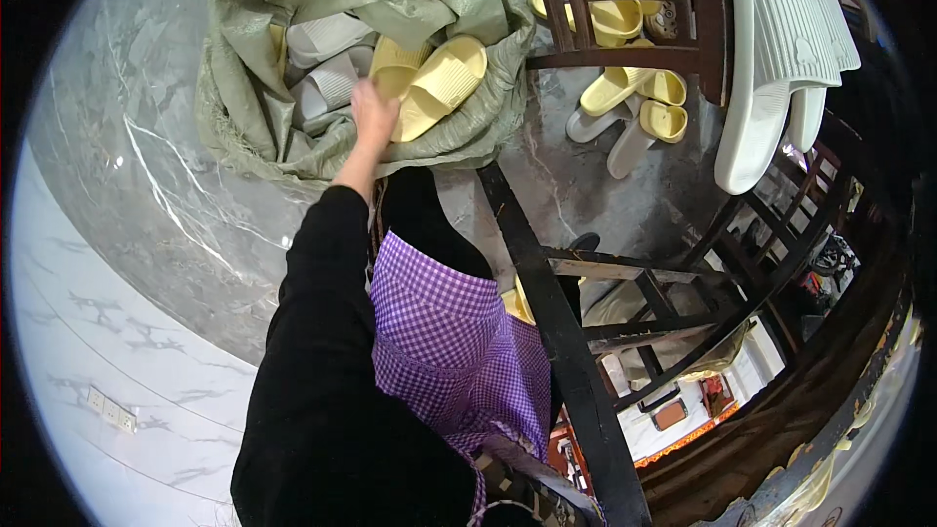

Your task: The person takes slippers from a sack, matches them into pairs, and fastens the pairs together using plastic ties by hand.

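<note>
My left hand (pixel 375 119) reaches into a wide green woven sack (pixel 229 68) standing on the floor. The fingers are closed at the near end of a yellow slide slipper (pixel 398 60) and partly hidden against it. Close on its right, another yellow slide slipper (pixel 441 88) with a ribbed strap leans inside the sack. Left of the hand lie a light grey slipper (pixel 327 88) and a paler slipper (pixel 327 37). My right hand is out of sight.
Yellow and grey slippers (pixel 625 88) lie on the grey marble floor right of the sack. A dark wooden chair (pixel 634 59) stands there. White slippers (pixel 776 59) rise at upper right. A black wooden frame (pixel 547 332) runs beside my purple checked apron (pixel 439 303).
</note>
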### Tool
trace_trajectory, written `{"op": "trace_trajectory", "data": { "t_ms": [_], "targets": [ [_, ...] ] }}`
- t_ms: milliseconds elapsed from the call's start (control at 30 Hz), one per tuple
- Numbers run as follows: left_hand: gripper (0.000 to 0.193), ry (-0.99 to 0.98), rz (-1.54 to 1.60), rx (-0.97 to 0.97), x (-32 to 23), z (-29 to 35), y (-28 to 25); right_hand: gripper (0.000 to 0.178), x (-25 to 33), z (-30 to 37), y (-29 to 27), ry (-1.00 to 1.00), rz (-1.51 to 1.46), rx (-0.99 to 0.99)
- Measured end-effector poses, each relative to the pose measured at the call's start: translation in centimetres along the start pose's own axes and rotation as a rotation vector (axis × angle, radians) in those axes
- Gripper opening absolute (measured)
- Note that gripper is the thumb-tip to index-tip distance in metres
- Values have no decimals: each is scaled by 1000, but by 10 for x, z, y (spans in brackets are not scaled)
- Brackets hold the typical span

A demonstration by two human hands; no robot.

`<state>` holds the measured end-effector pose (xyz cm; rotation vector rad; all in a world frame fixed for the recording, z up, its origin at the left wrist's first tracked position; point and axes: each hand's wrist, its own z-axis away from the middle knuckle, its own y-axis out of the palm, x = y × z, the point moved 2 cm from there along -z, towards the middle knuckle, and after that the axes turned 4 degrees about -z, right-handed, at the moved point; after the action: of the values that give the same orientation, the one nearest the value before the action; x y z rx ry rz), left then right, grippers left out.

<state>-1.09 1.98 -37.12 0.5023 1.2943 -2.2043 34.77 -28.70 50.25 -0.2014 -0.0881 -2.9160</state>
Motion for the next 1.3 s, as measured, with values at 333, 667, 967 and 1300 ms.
{"op": "trace_trajectory", "data": {
  "t_ms": [333,667,967,1300],
  "targets": [
    [97,-228,-284,175,-43,-78,-12,25,37,-138,-101,39,187,-1658],
    [66,-407,-7,423,31,-43,18,22,26,-101,-74,-154,354,-1341],
    [29,-571,1232,532,6,43,-43,41,55,-75,-86,204,-413,-797],
    [27,-437,1634,-297,4,101,-157,27,88,-133,-170,263,-344,-1346]
  ]
}}
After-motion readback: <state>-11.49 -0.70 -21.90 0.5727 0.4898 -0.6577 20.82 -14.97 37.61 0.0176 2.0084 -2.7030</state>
